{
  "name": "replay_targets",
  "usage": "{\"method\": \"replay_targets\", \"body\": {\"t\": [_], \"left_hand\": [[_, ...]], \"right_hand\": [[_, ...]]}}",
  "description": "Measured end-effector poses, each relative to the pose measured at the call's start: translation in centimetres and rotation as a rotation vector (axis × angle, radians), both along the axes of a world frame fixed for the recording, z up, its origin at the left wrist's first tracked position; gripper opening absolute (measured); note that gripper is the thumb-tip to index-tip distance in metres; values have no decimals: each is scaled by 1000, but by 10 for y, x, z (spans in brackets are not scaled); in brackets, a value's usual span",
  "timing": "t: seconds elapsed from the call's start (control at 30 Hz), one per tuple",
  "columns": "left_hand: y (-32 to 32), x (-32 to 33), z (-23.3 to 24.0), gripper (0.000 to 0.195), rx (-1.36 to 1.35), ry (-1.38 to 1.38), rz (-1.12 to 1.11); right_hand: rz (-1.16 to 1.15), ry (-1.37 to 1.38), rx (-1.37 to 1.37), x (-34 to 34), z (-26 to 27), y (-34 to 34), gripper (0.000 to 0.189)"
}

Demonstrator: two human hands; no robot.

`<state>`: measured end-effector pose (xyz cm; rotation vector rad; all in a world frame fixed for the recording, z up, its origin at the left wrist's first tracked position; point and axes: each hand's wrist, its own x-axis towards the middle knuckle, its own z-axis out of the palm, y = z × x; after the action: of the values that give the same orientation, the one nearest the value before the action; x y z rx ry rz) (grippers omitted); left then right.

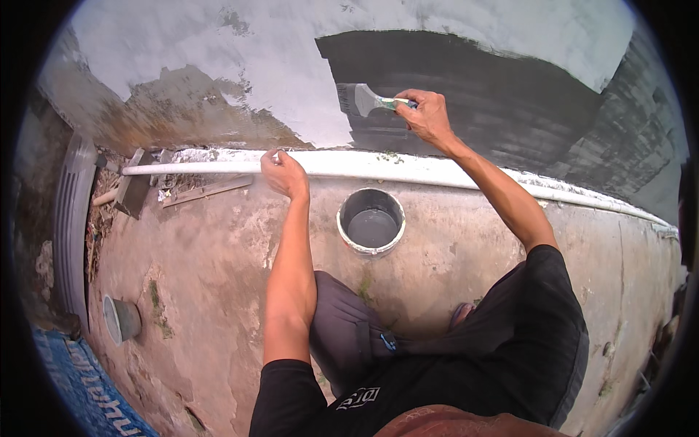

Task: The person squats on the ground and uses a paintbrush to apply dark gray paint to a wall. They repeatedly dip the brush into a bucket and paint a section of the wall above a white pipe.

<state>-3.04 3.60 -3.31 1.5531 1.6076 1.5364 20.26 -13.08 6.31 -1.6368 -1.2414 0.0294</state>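
My right hand (428, 117) grips the handle of a wide paintbrush (367, 100), its bristles against the wall at the left edge of a dark grey coated patch (464, 93). White and bare brownish wall (278, 71) lies to the left of that patch. My left hand (285, 173) is at the white pipe (349, 169) along the wall's foot, fingers curled; whether it grips anything cannot be told. Between my arms, a round bucket (371, 221) with grey liquid inside stands on the concrete floor, below the pipe.
Wooden strips (207, 191), a block (134, 184) and rubble lie by the wall at left, near a corrugated sheet (71, 229). A small grey bucket (121, 320) lies tipped on the floor (213, 295). A blue printed sheet (90, 382) is at lower left.
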Motion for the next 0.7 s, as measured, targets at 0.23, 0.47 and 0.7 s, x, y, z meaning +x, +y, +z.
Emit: {"method": "replay_targets", "body": {"t": [0.23,0.47,0.7], "left_hand": [[-4,9,-3,23,86,66,-117],[-10,16,-5,23,133,124,-169],[-19,21,0,25,131,87,-236]], "right_hand": [[-159,-211,242,2,55,104,25],[-538,-331,266,66,60,33,24],[-1037,-440,61,96,81,-106,20]]}}
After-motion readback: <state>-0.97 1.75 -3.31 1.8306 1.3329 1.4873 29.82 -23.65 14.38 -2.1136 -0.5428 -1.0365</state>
